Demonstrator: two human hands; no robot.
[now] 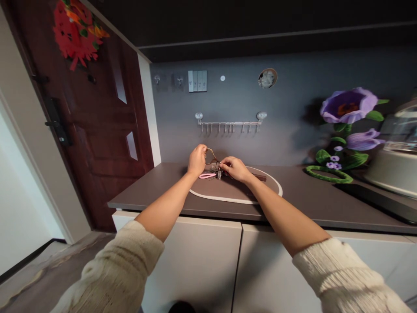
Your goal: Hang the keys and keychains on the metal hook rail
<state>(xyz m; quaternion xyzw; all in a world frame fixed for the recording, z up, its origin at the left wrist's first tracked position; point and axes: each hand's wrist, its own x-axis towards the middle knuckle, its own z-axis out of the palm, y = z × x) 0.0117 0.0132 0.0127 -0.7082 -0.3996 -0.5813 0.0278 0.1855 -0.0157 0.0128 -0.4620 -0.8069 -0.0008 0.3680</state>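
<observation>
A thin brown cord (212, 153) is pinched between the closed fingertips of the left hand (197, 160); the top of a bunch of keys (219, 174) is gripped by the closed fingers of the right hand (236, 168), over an oval placemat (224, 191) (white-edged), with a pink strap (207, 176) seen beside the keys

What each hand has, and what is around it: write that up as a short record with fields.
left hand: pinching a thin cord
right hand: fingertips at the top of some keys; exact grip too small to tell
beside keys: pink strap
underneath: pale-rimmed mat on a dark countertop
wall: clear hook rail
far right: purple flower ornament
far left: reddish-brown door
</observation>
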